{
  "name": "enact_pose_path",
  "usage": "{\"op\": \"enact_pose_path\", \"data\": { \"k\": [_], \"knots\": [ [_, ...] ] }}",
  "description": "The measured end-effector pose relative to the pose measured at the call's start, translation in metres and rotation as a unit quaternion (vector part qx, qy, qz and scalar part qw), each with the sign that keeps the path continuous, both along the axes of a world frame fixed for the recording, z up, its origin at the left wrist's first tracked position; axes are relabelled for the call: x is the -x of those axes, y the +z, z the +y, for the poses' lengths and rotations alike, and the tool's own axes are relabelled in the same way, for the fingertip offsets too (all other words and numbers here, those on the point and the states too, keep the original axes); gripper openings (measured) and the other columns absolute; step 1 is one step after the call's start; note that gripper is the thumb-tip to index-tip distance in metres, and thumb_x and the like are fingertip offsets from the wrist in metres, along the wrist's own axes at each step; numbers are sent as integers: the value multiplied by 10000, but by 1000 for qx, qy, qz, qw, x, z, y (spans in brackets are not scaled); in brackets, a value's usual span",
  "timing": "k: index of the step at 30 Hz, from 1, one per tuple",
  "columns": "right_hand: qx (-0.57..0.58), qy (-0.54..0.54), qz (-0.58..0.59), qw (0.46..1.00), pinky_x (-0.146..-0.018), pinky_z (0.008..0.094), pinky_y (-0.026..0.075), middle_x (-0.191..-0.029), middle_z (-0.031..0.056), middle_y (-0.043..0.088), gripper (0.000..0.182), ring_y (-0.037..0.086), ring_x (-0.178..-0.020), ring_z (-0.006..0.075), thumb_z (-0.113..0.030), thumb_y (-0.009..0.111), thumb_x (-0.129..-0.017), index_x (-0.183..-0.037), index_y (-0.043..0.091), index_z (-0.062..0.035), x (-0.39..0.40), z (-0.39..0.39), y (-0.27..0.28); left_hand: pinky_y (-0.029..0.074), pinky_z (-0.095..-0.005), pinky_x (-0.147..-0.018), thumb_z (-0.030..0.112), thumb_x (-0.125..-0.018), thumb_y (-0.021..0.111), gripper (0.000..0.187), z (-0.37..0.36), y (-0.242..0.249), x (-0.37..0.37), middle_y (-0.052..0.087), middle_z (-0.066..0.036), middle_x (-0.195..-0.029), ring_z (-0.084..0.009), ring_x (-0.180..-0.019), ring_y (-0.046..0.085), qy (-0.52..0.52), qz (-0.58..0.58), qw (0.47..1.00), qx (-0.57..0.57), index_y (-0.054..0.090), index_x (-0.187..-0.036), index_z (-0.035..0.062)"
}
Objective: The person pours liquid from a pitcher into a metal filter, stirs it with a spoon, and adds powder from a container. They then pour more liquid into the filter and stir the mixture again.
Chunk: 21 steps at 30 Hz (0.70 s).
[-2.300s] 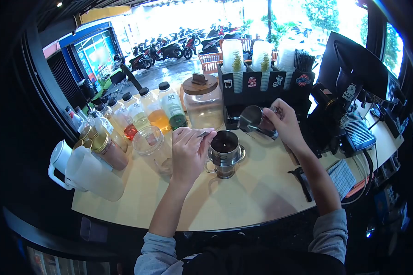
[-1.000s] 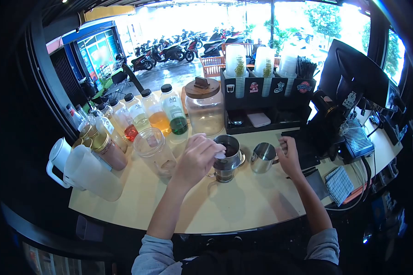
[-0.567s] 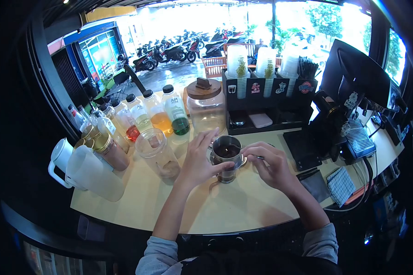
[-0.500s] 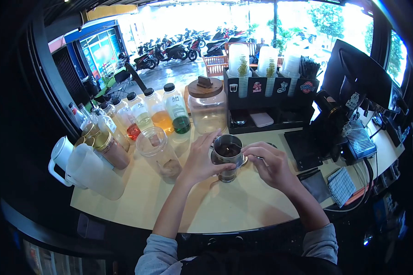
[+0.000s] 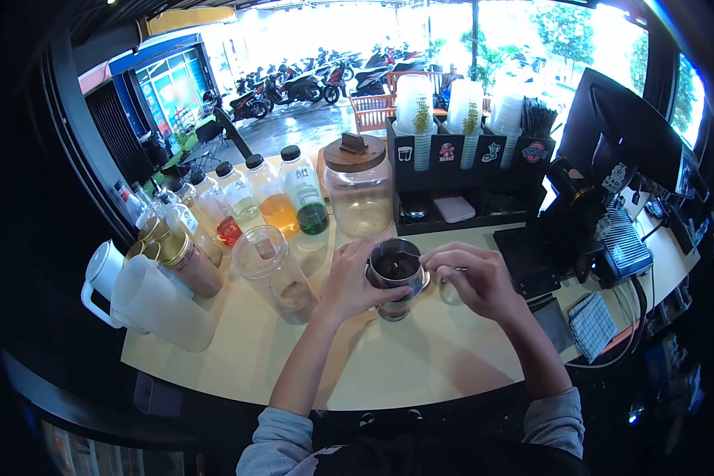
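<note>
A metal cup (image 5: 396, 262) with dark contents stands on a small glass (image 5: 395, 308) near the middle of the counter. My left hand (image 5: 355, 279) is wrapped round the cup's left side, its thumb across the front. At the cup's right rim, my right hand (image 5: 474, 278) is closed in a pinch on a thin metal handle, whose lower end is inside the cup. A clear, shiny object (image 5: 450, 292) sits on the counter just under the right hand. Left of my left hand stands a clear open jar (image 5: 274, 274) with some brown content at its bottom.
Bottles with coloured liquids (image 5: 280, 208) and a wooden-lidded glass jar (image 5: 358, 190) stand behind. Pitchers (image 5: 163, 305) are at the left. A black cup organizer (image 5: 468, 170), a coffee machine (image 5: 623, 246) and a checked cloth (image 5: 591, 325) are toward the right.
My right hand has shifted slightly right and down beside the rim, and the shiny object under it shows more. The left hand still holds the cup. The whole view has moved slightly.
</note>
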State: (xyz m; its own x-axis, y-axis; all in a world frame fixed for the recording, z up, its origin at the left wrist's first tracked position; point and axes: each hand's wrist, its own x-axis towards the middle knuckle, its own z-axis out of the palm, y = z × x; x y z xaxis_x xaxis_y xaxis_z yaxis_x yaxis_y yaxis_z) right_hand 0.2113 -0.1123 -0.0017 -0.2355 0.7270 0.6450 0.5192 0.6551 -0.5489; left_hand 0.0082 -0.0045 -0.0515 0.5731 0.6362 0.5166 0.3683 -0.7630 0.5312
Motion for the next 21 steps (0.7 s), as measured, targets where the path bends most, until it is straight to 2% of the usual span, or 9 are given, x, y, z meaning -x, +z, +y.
{"op": "enact_pose_path", "data": {
  "k": [3,6,13,16,21],
  "knots": [
    [-20,46,3,999,-715,335,537,-958,132,680,110,683,-849,272,-41,613,-881,-981,640,-6,4,3,-4,358,-422,-1034,425,-556,865,837,-1,0,-1,625,-87,-1163,-272,-1117,576,9,-1,1000,2,542,-1267,124],
    [12,32,16,999,-721,332,534,-953,137,679,102,682,-839,262,-49,610,-887,-972,636,1,-5,2,0,362,-425,-1031,417,-550,868,837,-1,0,-1,622,-85,-1170,-275,-1116,576,6,-4,1000,2,540,-1264,127],
    [15,56,32,998,-720,326,529,-944,132,680,91,675,-820,237,-54,600,-897,-949,627,15,-6,5,1,364,-426,-1029,410,-547,869,847,1,-3,0,620,-86,-1170,-279,-1111,578,3,-13,1000,2,533,-1271,125],
    [-8,29,9,1000,-715,323,523,-929,128,678,91,668,-805,228,-55,597,-900,-951,626,15,-6,6,1,363,-426,-1031,408,-544,870,850,1,-3,-2,622,-85,-1166,-281,-1110,578,0,-7,1000,9,533,-1271,125],
    [14,60,63,996,-704,313,509,-909,124,671,100,657,-796,211,-66,595,-909,-952,619,20,-13,9,-1,359,-424,-1036,393,-542,876,854,0,-1,-1,625,-84,-1154,-283,-1107,578,0,-15,1000,3,529,-1273,120]
  ]
}}
